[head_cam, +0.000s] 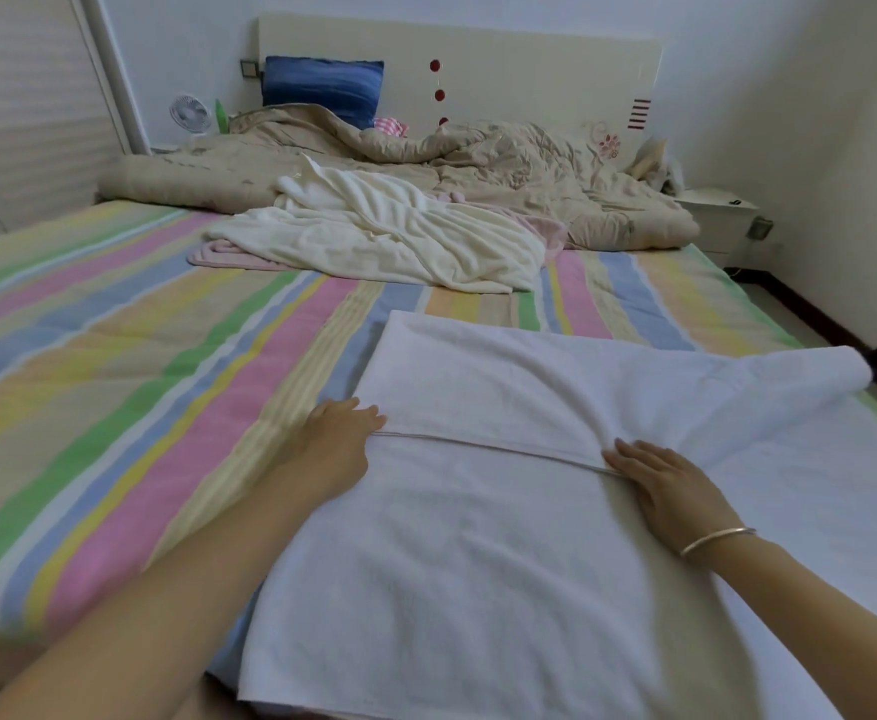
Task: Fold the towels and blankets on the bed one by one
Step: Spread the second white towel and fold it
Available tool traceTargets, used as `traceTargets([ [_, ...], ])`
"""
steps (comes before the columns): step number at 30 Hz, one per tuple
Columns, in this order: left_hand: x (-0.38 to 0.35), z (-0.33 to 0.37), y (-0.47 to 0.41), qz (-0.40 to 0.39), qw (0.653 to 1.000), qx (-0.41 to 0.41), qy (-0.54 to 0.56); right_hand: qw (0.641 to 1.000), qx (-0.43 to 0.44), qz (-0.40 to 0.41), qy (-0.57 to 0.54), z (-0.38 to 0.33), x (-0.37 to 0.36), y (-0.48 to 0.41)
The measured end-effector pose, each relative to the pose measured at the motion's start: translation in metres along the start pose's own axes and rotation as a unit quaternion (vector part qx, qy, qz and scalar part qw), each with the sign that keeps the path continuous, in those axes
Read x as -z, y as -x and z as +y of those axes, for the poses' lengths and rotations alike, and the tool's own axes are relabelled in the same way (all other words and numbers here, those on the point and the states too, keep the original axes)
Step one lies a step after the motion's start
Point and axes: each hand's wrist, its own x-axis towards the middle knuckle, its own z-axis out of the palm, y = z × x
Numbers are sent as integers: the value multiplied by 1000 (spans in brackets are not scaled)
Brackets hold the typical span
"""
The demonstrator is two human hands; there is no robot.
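Observation:
A white towel (483,553) lies spread on the striped bed (114,387) in front of me, its far part folded back so a hemmed edge runs across the middle. My left hand (340,433) rests flat at the left end of that hem. Flat on the towel at the hem's right end lies my right hand (659,480), a bangle on the wrist. The towel's right corner (836,371) curls up. Farther back sits a crumpled cream towel (389,236) on top of a pink one (218,254).
A beige quilt (478,163) is bunched along the head of the bed, with a blue pillow (322,85) against the headboard. A small fan (189,114) stands at the back left. A white nightstand (717,210) stands right of the bed.

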Motion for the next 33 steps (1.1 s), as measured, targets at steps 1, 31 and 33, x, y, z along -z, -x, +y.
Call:
traceTargets([
  [1,2,8,0,22,1000,15,-4,999,-22,-24,-23,0,1,3],
  [31,-129,350,-119,138,980,-125,64,239,-378,176,-877,225,34,-53],
  [33,-129,350,-119,134,982,-121,64,279,-408,198,-846,242,41,-54],
])
